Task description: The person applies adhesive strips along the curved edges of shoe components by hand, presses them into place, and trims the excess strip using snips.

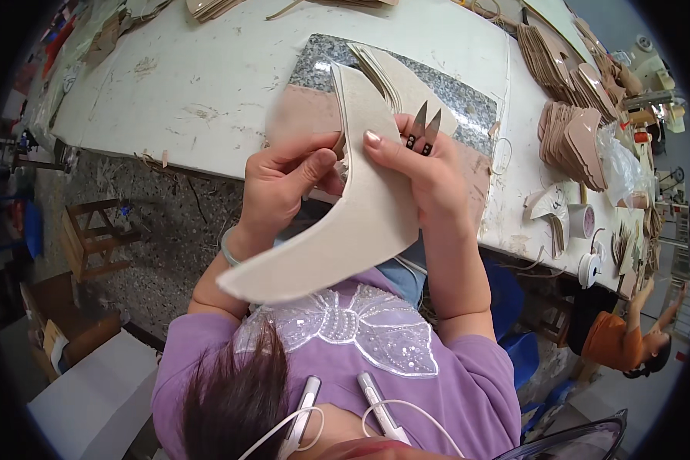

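Curved cream pieces (pixel 360 222), layered along their edge and broad like a boot-shaft cutout, are held up in front of my chest. My left hand (pixel 280 176) pinches their left edge between thumb and fingers; some of its fingertips are hidden. On the other side, my right hand (pixel 437 180) grips them with its thumb on top. Small thread snips (pixel 423 129) are also tucked in the right hand, blades pointing away from me and apart. Beyond the hands, more cream pieces (pixel 418 84) lie fanned on a speckled stone slab (pixel 314 57).
A pinkish-brown surface (pixel 303 111) adjoins the slab on the white table (pixel 184 92). At right are stacked brown pieces (pixel 571 142), a clear plastic bag (pixel 627 169), a tape roll (pixel 582 221) and a white spool (pixel 589 270). A wooden stool (pixel 92 238) stands left; a person in orange (pixel 613 340) is far right.
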A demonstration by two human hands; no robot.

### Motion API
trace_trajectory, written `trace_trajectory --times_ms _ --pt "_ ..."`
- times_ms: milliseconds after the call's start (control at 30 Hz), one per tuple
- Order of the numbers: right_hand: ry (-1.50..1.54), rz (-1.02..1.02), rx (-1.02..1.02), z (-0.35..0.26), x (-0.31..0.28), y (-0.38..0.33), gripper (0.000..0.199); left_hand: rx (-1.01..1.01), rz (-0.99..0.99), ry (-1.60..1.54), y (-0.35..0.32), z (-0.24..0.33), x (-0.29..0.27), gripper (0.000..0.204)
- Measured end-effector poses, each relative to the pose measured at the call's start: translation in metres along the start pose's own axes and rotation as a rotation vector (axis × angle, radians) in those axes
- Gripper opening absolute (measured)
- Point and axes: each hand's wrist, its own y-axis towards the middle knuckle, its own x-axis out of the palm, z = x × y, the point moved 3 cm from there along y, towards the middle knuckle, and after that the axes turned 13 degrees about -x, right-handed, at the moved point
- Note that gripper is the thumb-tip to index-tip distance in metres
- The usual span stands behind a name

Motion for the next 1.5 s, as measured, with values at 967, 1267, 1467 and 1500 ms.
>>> trace_trajectory --times_ms 967,1267,1467,1500 --pt "-0.216 -0.026 -0.083 0.0 -0.005 0.002 0.026 -0.143 0.03 0.155 -0.015 0.006 0.006 0.018" --pt "-0.371 -0.055 -0.154 -0.002 -0.006 0.002 0.028 -0.063 -0.093 0.319 -0.013 0.011 0.005 0.023" --pt "-0.477 -0.049 -0.213 0.0 -0.009 0.003 0.032 -0.045 -0.08 0.366 -0.014 0.01 0.008 0.024" --pt "-0.526 -0.058 -0.206 0.0 -0.009 0.004 0.033 -0.046 -0.079 0.366 -0.014 0.01 0.009 0.024"
